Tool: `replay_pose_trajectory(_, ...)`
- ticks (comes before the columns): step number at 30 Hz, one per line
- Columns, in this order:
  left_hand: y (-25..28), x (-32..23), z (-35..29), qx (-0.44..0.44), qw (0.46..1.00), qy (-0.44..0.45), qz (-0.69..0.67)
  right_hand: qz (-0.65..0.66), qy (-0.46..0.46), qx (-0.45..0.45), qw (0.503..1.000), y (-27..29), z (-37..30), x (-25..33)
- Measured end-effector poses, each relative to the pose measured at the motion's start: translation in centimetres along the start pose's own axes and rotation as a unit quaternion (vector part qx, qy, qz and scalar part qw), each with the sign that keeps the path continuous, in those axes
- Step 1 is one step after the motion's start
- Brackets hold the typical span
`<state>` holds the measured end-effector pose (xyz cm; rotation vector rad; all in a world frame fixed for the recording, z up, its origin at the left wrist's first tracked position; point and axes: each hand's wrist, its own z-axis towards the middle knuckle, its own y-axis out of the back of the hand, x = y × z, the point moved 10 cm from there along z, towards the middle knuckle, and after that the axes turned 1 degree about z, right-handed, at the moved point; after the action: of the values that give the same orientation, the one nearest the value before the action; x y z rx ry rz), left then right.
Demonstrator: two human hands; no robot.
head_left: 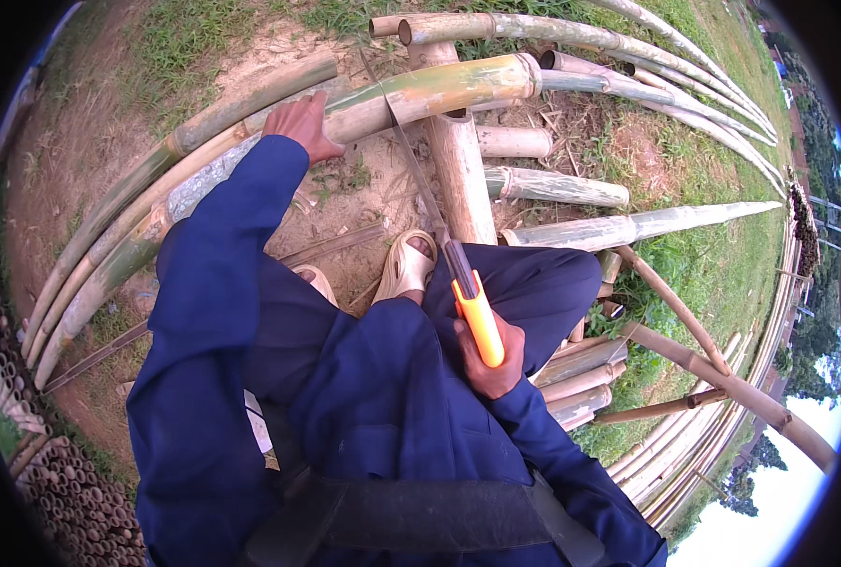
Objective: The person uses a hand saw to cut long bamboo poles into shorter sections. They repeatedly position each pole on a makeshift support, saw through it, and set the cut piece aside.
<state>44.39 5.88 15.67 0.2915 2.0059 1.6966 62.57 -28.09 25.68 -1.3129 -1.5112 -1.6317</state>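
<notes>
Curving in from the lower left, the thick bamboo pole (430,90) passes ahead of the person's body, its long axis running from near left to far right, with a slimmer pole (241,102) just beyond it on the left. The left hand (309,128) is the nearer one: it lies on the thick pole itself, fingers bent over the upper surface, bearing on it or gripping it from above. Just right of that hand, the saw (427,194) lays its blade across the pole at a steep angle, the tip reaching past the far side, so hand and blade are close neighbours along the same stretch. The crossing sits between the left hand and the bamboo support (465,184), which stands under the pole a little further right. Whether the teeth sit in a groove or only rest on the skin is hard to tell from here. The right hand (496,364) is well back from the pole, near the knee, closed around the orange handle (480,321); from it the blade points away and slightly left. Rightmost, the pole's thick end overhangs beyond the support.
</notes>
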Motion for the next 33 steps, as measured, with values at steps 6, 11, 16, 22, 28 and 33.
replay_pose_trajectory(6, -0.5, -1.7, -1.5, 0.004, 1.0, -0.031, 0.001, -0.006, 0.012, 0.023, 1.0, -5.9, 13.9, 0.8)
replay_pose_trajectory(11, -0.7, 0.1, -0.5, -0.017, 1.0, -0.011, 0.009, 0.035, -0.015, 0.019, 0.999, -2.9, 5.2, -1.0)
replay_pose_trajectory(16, -1.5, 0.3, 0.0, 0.016, 0.999, -0.003, 0.03, -0.008, -0.018, 0.013, 1.0, -0.4, 1.2, 0.6)
replay_pose_trajectory(22, -2.4, -2.5, -1.9, 0.032, 0.999, -0.036, 0.025, 0.05, -0.026, 0.035, 0.998, -5.7, 12.8, -1.0)
replay_pose_trajectory(28, -1.1, -0.3, -0.5, 0.007, 1.0, -0.003, 0.015, 0.037, -0.017, 0.011, 0.999, -1.2, 1.8, -1.0)
replay_pose_trajectory(33, -0.8, 0.3, -0.8, 0.006, 0.999, 0.003, 0.032, 0.029, -0.007, 0.018, 0.999, -1.4, 2.2, 0.5)
